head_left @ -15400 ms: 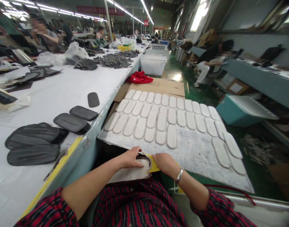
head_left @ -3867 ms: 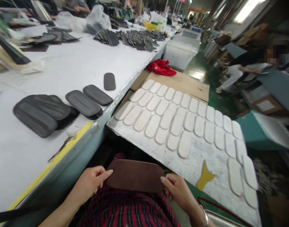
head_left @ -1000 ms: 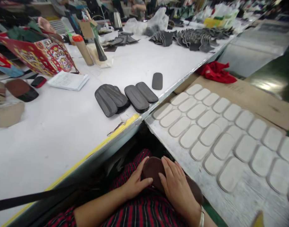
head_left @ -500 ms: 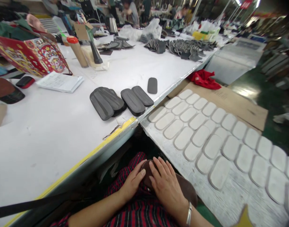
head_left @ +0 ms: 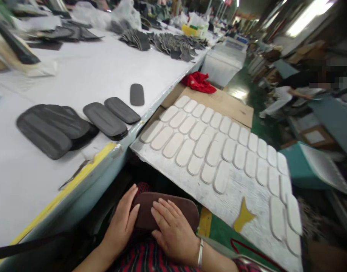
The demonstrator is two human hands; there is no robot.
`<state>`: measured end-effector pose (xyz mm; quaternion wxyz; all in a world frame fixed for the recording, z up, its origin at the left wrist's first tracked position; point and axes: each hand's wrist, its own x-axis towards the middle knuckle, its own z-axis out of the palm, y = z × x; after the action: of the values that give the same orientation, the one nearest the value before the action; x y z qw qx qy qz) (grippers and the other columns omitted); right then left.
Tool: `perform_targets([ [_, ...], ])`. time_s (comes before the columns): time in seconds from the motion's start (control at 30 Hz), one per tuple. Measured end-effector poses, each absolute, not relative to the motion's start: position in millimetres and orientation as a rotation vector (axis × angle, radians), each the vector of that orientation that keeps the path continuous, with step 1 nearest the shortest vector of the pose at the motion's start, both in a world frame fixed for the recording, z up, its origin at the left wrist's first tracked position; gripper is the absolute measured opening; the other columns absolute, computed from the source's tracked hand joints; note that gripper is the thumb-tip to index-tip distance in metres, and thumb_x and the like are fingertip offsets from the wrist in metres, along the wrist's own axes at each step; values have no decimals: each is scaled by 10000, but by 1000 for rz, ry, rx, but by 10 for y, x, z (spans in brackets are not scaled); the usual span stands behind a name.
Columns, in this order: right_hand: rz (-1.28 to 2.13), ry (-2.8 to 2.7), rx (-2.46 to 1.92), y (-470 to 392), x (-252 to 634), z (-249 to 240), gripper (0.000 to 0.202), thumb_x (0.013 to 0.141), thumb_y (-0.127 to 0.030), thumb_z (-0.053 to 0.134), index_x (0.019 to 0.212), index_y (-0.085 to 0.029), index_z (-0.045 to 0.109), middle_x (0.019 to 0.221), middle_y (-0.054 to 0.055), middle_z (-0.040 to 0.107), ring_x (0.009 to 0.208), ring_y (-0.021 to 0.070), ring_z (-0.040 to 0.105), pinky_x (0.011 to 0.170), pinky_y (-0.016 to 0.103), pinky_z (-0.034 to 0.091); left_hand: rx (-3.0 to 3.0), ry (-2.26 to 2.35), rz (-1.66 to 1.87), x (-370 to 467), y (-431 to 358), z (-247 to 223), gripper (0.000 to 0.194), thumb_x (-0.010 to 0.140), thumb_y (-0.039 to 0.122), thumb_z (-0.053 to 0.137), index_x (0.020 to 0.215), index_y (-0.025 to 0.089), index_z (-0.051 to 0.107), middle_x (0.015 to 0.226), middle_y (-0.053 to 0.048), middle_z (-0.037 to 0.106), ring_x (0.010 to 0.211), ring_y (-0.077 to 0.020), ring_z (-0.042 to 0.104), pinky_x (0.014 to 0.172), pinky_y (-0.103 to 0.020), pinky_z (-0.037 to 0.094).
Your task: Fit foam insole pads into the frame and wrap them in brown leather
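A person's left grip point(head_left: 121, 221) curves round the left end of a dark brown rounded-oblong panel point(head_left: 145, 213), thumb over the upper face and fingers along the rim; whether it pinches the panel cannot be told. The right grip point(head_left: 175, 235), above a slim silver bangle point(head_left: 200, 253), lies flat across the panel's middle, fingers side by side, leaving the right end uncovered. The panel rests over red-and-black striped clothing point(head_left: 152, 258). Just beyond, a whitish board point(head_left: 243, 187) carries rows of pale oblong pieces point(head_left: 221, 177), some overlapping, and a yellow forked piece point(head_left: 243, 216) near its close edge. At left, black oblong pieces point(head_left: 44, 130) lie on a white-topped desk point(head_left: 91, 71) near its yellow-striped edge. Farther off, a red cloth point(head_left: 200, 82) lies crumpled on brown cardboard point(head_left: 233, 107); at right sits another person point(head_left: 282, 96) in light trousers.
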<state>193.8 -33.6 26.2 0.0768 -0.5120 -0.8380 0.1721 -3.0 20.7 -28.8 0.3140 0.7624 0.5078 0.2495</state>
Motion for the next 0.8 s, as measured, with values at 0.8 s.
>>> perform_targets([
  [0.8, 310, -2352, -1717, -602, 2515, 111, 769, 775, -534, 482, 1359, -80, 270, 1419, 144, 240, 1302, 292, 194, 1037, 460, 262, 2851, 672, 288, 689, 155, -24, 631, 819, 452, 440, 1319, 84, 328, 1353, -159, 378, 1270, -263, 296, 1060, -455, 205],
])
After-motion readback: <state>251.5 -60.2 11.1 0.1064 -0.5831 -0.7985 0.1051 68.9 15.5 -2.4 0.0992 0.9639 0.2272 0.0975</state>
